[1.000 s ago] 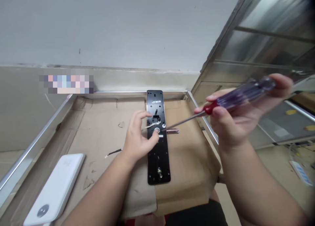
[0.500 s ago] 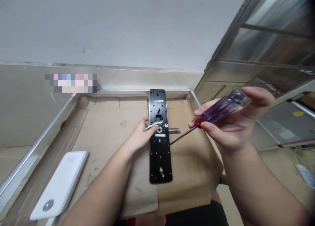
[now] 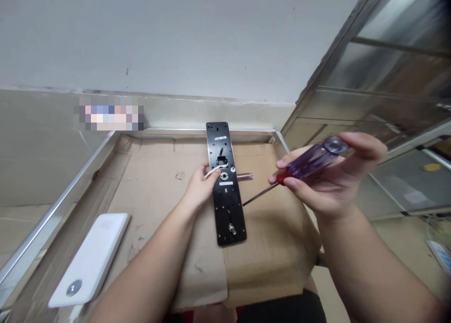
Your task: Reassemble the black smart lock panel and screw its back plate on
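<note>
Black panel, lengthwise over brown cardboard, held at its left edge by my left hand, thumb on top near a white cable. My right hand grasps a purple-handled screwdriver, its tip at the panel's right edge; whether they touch, I cannot tell.

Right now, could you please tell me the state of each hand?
Left hand: closed on the left edge of the black panel.
Right hand: closed, holding the screwdriver by its handle.
</note>
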`<state>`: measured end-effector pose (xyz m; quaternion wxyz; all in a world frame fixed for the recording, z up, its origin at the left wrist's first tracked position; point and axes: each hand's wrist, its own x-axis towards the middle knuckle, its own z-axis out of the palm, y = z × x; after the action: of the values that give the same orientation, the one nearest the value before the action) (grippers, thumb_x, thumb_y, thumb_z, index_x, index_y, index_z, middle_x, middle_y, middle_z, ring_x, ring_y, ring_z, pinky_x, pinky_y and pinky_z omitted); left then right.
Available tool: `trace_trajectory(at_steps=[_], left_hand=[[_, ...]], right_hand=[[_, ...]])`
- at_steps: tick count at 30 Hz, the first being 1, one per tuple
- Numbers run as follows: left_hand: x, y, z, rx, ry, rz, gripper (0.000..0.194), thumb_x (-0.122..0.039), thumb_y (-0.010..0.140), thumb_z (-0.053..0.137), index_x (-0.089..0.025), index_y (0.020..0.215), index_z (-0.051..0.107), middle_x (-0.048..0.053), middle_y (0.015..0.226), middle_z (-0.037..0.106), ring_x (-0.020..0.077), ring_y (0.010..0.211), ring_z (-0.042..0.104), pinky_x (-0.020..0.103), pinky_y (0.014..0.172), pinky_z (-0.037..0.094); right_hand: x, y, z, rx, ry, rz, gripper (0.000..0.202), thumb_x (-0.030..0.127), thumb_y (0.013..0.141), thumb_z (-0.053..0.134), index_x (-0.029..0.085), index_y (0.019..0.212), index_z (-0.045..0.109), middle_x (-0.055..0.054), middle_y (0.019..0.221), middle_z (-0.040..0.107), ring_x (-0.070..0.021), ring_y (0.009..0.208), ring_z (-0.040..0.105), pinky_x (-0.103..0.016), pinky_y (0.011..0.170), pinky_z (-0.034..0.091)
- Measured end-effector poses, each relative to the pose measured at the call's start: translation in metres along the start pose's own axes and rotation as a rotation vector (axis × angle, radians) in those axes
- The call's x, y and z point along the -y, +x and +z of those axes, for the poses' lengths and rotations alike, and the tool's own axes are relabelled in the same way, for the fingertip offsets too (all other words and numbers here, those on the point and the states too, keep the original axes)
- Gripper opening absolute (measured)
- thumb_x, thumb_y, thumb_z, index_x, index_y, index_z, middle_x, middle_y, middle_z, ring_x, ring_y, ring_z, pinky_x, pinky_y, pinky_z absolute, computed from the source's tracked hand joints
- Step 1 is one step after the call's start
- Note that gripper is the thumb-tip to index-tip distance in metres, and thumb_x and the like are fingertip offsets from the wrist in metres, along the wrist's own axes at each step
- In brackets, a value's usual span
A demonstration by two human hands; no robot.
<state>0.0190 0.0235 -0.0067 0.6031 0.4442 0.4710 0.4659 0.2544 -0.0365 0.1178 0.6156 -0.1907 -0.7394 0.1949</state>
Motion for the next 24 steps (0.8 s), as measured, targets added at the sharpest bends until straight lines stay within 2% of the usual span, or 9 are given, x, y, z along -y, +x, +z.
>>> trace_trajectory(at_steps=[4,8,17,24], left_hand=[[0.0,0.002,-0.001,-0.003,0.024,0.018,0.047,-0.039,0.088,0.073,-0.016,0.127,0.058,0.015,0.115,0.073,0.0239,0.098,0.073,0.038,0.088,0.057],[0.003,0.005,-0.004,0.009,0.068,0.028,0.051,-0.04,0.088,0.073,-0.016,0.13,0.058,0.014,0.116,0.073,0.0244,0.1,0.073,0.04,0.09,0.057],[-0.003,0.002,-0.005,-0.01,0.189,0.044,0.053,-0.042,0.087,0.073,-0.016,0.132,0.059,0.013,0.118,0.072,0.0262,0.106,0.071,0.042,0.096,0.055],[-0.003,0.003,-0.006,-0.004,0.215,0.038,0.055,-0.044,0.089,0.071,-0.016,0.134,0.057,0.014,0.12,0.071,0.0259,0.105,0.071,0.04,0.094,0.056]], right_hand=[[0.0,-0.001,0.004,0.042,-0.005,0.016,0.096,-0.008,0.062,0.08,0.041,0.137,0.047,-0.001,0.111,0.069,-0.0228,0.081,0.077,-0.038,0.062,0.072],[0.0,-0.001,0.007,0.11,-0.02,-0.014,0.097,-0.01,0.065,0.077,0.038,0.142,0.043,-0.004,0.109,0.07,-0.0241,0.083,0.078,-0.038,0.062,0.072],[-0.002,-0.002,0.01,0.165,-0.013,-0.017,0.099,-0.012,0.066,0.075,0.038,0.144,0.041,-0.003,0.111,0.07,-0.0229,0.087,0.078,-0.035,0.066,0.072],[-0.003,-0.001,0.013,0.185,-0.015,-0.056,0.099,-0.013,0.066,0.074,0.038,0.145,0.041,-0.003,0.113,0.07,-0.0223,0.089,0.078,-0.035,0.067,0.072]])
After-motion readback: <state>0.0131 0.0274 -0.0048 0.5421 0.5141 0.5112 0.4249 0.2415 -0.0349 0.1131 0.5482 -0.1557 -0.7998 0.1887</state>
